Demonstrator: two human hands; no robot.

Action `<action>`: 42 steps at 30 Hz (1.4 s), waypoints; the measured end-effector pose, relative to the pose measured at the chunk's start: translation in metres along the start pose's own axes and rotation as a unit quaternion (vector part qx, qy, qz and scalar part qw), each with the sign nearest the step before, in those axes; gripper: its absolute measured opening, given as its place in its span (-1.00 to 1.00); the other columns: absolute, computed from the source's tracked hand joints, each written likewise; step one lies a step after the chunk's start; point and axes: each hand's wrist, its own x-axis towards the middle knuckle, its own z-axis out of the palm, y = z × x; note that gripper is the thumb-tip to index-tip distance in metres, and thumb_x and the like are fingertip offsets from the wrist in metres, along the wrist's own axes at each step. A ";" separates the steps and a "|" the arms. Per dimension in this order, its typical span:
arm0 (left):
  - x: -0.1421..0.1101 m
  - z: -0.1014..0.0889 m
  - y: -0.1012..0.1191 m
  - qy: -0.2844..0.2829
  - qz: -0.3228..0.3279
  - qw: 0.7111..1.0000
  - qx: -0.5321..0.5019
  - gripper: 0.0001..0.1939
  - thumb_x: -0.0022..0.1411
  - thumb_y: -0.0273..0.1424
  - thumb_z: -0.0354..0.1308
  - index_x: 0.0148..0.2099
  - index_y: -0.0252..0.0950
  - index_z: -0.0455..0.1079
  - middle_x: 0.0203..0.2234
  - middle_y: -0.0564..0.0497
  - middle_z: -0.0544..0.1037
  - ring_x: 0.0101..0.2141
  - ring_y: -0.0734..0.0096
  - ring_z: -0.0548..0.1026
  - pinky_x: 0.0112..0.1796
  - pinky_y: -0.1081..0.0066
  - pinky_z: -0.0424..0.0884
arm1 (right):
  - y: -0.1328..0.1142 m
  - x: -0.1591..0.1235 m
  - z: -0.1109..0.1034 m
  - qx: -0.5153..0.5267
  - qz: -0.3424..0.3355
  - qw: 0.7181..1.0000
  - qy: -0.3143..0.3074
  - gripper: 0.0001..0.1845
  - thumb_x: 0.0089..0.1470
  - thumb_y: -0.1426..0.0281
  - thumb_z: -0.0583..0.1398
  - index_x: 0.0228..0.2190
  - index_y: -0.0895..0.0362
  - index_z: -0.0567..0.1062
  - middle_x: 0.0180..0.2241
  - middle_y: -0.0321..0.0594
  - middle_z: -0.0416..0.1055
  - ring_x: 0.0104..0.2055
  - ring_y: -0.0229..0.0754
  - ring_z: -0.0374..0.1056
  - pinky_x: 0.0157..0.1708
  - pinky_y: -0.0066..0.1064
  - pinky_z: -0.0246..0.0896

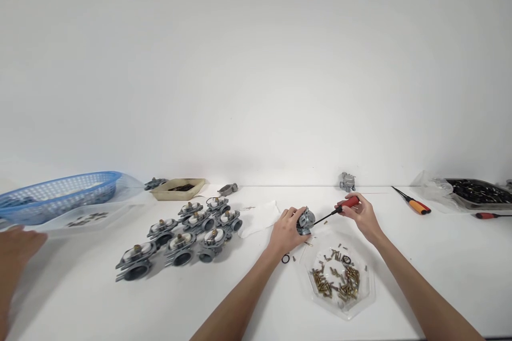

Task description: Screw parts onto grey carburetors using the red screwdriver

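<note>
The left hand (282,232) is closed around a small grey metal body (306,220), with the fingers over its top and left side. The right hand (364,216) stands apart from it and grips the red handle of a screwdriver (344,205). So the metal body lies to the left of the right hand and a little lower in the view, and the left hand is the nearer one. The long axis of the screwdriver slopes from the right hand down to the left, and its tip reaches the right side of the body; whether it sits in a screw, I cannot tell.

Below the hands, between the two forearms, is a clear tray (370,290) with brass-coloured pieces (321,285). A black ring (285,259) lies just below the left hand. To the left of this hand is a white cloth (260,217), and farther left stand similar metal units (197,218).
</note>
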 end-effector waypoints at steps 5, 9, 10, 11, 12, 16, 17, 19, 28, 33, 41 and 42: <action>0.000 -0.002 0.005 0.000 0.026 0.999 0.023 -0.29 0.00 -0.34 0.35 0.21 -0.13 0.26 -0.04 -0.06 0.45 -0.03 0.09 0.40 -0.17 0.24 0.46 | 0.005 0.004 0.003 -0.053 0.004 0.995 0.089 -0.50 -0.24 0.11 0.48 -0.45 0.10 0.37 -0.56 -0.38 0.36 -0.45 -0.19 0.42 -0.33 -0.18 0.59; 0.000 -0.002 0.008 -0.006 0.035 0.999 0.033 -0.28 -0.03 -0.36 0.37 0.21 -0.12 0.27 -0.03 -0.06 0.44 -0.03 0.08 0.38 -0.23 0.26 0.47 | 0.009 0.005 0.000 -0.063 0.019 0.992 0.108 -0.49 -0.25 0.08 0.48 -0.48 0.10 0.36 -0.56 -0.38 0.33 -0.46 -0.17 0.43 -0.36 -0.14 0.59; 0.000 -0.002 0.008 -0.007 0.033 0.999 0.030 -0.28 -0.03 -0.37 0.37 0.20 -0.12 0.28 -0.03 -0.06 0.44 -0.03 0.08 0.38 -0.23 0.25 0.47 | 0.009 0.005 -0.001 -0.054 0.021 0.993 0.099 -0.49 -0.25 0.08 0.47 -0.42 0.11 0.40 -0.49 -0.33 0.40 -0.41 -0.13 0.47 -0.32 -0.12 0.59; 0.000 -0.002 0.007 -0.006 0.030 0.999 0.026 -0.28 -0.03 -0.37 0.37 0.20 -0.13 0.28 -0.04 -0.06 0.45 -0.03 0.08 0.38 -0.21 0.24 0.47 | 0.008 0.005 -0.003 -0.037 0.023 0.996 0.083 -0.48 -0.23 0.08 0.47 -0.35 0.11 0.43 -0.39 -0.25 0.48 -0.33 -0.08 0.51 -0.26 -0.10 0.57; 0.000 -0.002 0.007 -0.005 0.025 0.999 0.020 -0.29 -0.03 -0.37 0.36 0.20 -0.14 0.28 -0.04 -0.05 0.46 -0.04 0.08 0.39 -0.19 0.23 0.47 | 0.007 0.004 -0.004 -0.017 0.025 0.998 0.061 -0.46 -0.21 0.08 0.46 -0.27 0.11 0.45 -0.27 -0.17 0.52 -0.24 -0.02 0.54 -0.20 -0.07 0.55; 0.000 -0.002 0.005 -0.002 -0.003 1.000 -0.001 -0.30 -0.02 -0.34 0.34 0.20 -0.16 0.30 -0.08 -0.04 0.48 -0.06 0.08 0.41 -0.11 0.19 0.45 | 0.002 0.003 -0.009 0.026 0.027 0.999 -0.016 -0.38 -0.16 0.13 0.45 -0.09 0.07 0.45 -0.13 -0.05 0.57 -0.06 0.09 0.53 -0.05 -0.05 0.47; 0.000 -0.002 0.004 -0.004 -0.009 1.000 -0.004 -0.30 -0.02 -0.33 0.33 0.20 -0.16 0.30 -0.09 -0.04 0.48 -0.06 0.08 0.41 -0.11 0.19 0.45 | 0.001 0.003 -0.009 0.018 0.026 0.999 -0.015 -0.39 -0.16 0.13 0.45 -0.09 0.07 0.44 -0.19 -0.08 0.59 -0.08 0.08 0.53 -0.06 -0.06 0.47; 0.000 -0.002 0.004 -0.008 -0.013 1.000 -0.007 -0.30 -0.02 -0.32 0.33 0.21 -0.17 0.30 -0.08 -0.05 0.48 -0.06 0.07 0.41 -0.12 0.20 0.44 | 0.001 0.004 -0.010 -0.009 0.024 1.000 -0.001 -0.43 -0.17 0.12 0.46 -0.16 0.07 0.45 -0.32 -0.15 0.59 -0.15 0.03 0.55 -0.11 -0.08 0.51; 0.000 -0.003 0.006 -0.006 -0.005 1.000 -0.001 -0.29 -0.03 -0.33 0.33 0.21 -0.14 0.29 -0.07 -0.05 0.48 -0.05 0.08 0.41 -0.09 0.20 0.43 | 0.009 0.006 -0.010 -0.123 0.024 0.990 0.068 -0.49 -0.15 -0.01 0.40 -0.44 0.11 0.38 -0.60 -0.36 0.35 -0.57 -0.12 0.46 -0.57 -0.29 0.48; -0.001 -0.002 0.006 -0.006 -0.012 1.000 -0.001 -0.30 -0.02 -0.32 0.32 0.21 -0.11 0.28 -0.07 -0.04 0.48 -0.05 0.09 0.41 -0.10 0.22 0.42 | 0.001 0.002 -0.010 -0.072 -0.035 0.997 -0.022 -0.48 -0.08 0.04 0.38 -0.19 0.08 0.43 -0.24 -0.13 0.53 -0.19 0.02 0.53 -0.33 -0.19 0.56; -0.001 -0.001 0.004 -0.003 -0.008 1.000 -0.001 -0.30 -0.01 -0.31 0.31 0.21 -0.13 0.29 -0.08 -0.05 0.48 -0.05 0.07 0.42 -0.11 0.21 0.42 | 0.008 0.004 -0.012 -0.155 -0.008 0.987 0.043 -0.51 -0.11 -0.01 0.38 -0.41 0.10 0.38 -0.54 -0.28 0.41 -0.48 -0.07 0.50 -0.52 -0.30 0.46; -0.001 -0.001 0.004 -0.004 -0.009 1.000 -0.001 -0.30 -0.01 -0.31 0.31 0.21 -0.13 0.29 -0.08 -0.05 0.48 -0.05 0.07 0.42 -0.11 0.20 0.42 | 0.007 0.003 -0.012 -0.151 -0.020 0.988 0.029 -0.52 -0.10 0.00 0.37 -0.38 0.10 0.39 -0.48 -0.24 0.45 -0.42 -0.06 0.51 -0.51 -0.31 0.47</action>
